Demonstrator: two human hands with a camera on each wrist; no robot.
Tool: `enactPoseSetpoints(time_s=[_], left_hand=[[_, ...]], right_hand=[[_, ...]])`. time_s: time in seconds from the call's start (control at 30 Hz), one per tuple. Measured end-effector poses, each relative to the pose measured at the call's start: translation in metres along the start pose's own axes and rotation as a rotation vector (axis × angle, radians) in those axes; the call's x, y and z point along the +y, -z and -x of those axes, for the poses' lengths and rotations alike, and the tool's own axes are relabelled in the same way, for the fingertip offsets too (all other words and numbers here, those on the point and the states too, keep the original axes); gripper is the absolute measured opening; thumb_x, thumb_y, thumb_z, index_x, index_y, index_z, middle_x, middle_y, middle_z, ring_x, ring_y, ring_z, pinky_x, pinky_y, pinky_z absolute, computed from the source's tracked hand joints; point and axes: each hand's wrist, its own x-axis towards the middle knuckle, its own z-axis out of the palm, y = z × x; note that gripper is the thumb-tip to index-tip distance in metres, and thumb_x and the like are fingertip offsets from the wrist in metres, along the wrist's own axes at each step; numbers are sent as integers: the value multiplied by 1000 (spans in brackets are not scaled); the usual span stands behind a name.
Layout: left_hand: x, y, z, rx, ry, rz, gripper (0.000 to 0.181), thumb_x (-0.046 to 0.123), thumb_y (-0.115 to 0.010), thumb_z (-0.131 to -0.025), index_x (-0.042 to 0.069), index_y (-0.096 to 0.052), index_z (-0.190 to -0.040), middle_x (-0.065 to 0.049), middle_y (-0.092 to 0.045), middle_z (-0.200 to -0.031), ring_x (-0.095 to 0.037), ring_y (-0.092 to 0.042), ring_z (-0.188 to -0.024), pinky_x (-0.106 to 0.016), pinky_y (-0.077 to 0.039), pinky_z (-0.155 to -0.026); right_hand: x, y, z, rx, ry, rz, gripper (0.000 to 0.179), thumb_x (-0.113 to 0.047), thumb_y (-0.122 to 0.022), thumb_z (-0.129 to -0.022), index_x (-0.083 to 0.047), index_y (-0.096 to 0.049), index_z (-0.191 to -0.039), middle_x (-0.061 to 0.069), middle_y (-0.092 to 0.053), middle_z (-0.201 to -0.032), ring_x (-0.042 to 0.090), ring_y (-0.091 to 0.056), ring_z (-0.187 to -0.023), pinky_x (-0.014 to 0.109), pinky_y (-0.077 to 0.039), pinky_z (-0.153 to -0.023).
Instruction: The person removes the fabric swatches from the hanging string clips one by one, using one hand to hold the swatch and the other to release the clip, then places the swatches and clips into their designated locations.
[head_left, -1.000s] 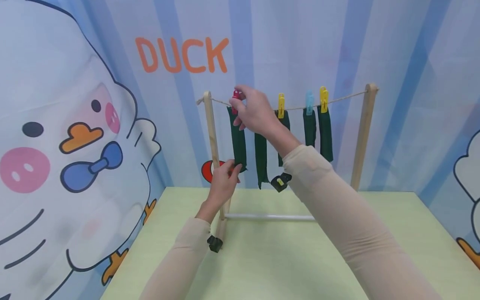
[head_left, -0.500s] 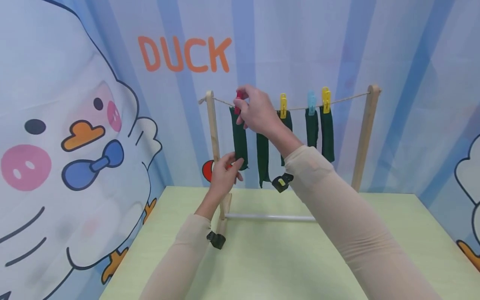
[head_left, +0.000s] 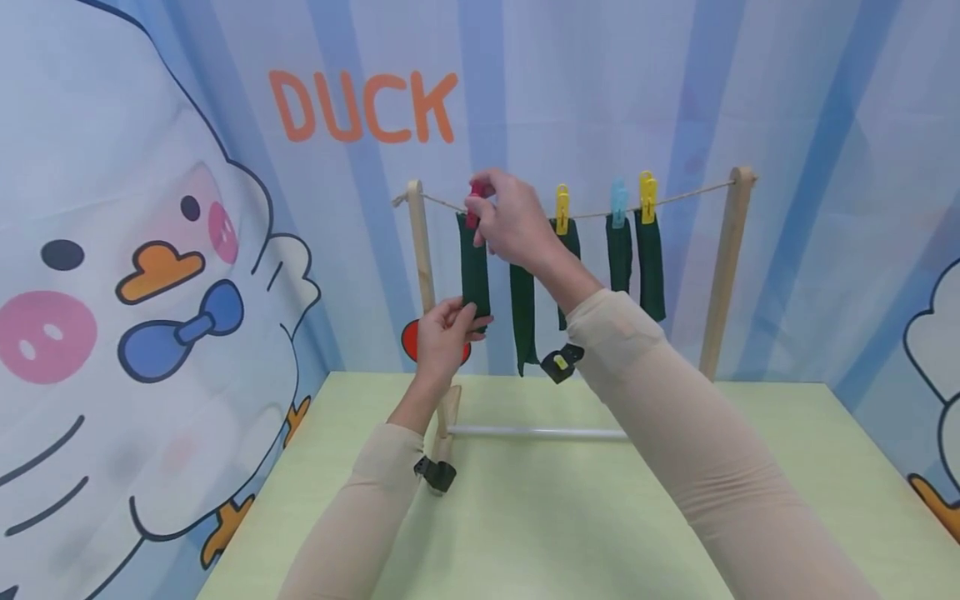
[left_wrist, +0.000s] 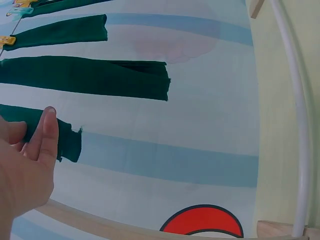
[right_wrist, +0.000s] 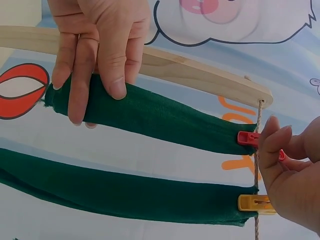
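Leftmost on the rope, a dark green fabric strip (head_left: pixel 474 262) hangs from a red clothespin (right_wrist: pixel 247 138). My right hand (head_left: pixel 516 218) pinches this clothespin by its handles, just above the rope. Lower down, my left hand (head_left: pixel 441 340) holds the strip near its frayed bottom end. In the right wrist view the thumb of that hand lies on the near face of the fabric. A second green strip (right_wrist: pixel 125 195) hangs beside it from a yellow clothespin (right_wrist: pixel 255 203); in the head view my right hand hides its top.
Further right, more green strips (head_left: pixel 650 271) hang from yellow and light blue clothespins (head_left: pixel 618 204). Wooden posts (head_left: pixel 724 275) hold the rope (head_left: pixel 697 194), with a white bar (head_left: pixel 536 433) low between them on the pale green table (head_left: pixel 600 517). Behind hangs a duck-printed backdrop (head_left: pixel 600 83).
My left hand has risen slightly along the strip and now holds it just above its bottom end. The right hand stays at the red clothespin.
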Motion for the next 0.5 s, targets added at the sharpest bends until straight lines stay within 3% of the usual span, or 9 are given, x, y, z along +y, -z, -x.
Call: enactPoseSetpoints(time_s=[0.27, 0.5], left_hand=[[3, -4, 0, 0, 0, -1, 25, 19, -60, -102, 2, -65, -120, -13, -73, -110, -21, -73, -95, -30, -58, -80], [0, -3, 1, 9, -24, -4, 30, 15, -58, -103, 0, -60, -128, -20, -72, -108, -36, -70, -100, -32, -58, -80]], right_hand=[[1, 1, 1, 37, 43, -1, 34, -19, -53, -105, -4, -51, -135, 8, -59, -117, 27, -63, -70, 29, -46, -54], [5, -4, 1, 125, 153, 49, 26, -15, -58, -103, -1, -63, -124, 11, -66, -112, 19, -60, -60, 28, -51, -57]])
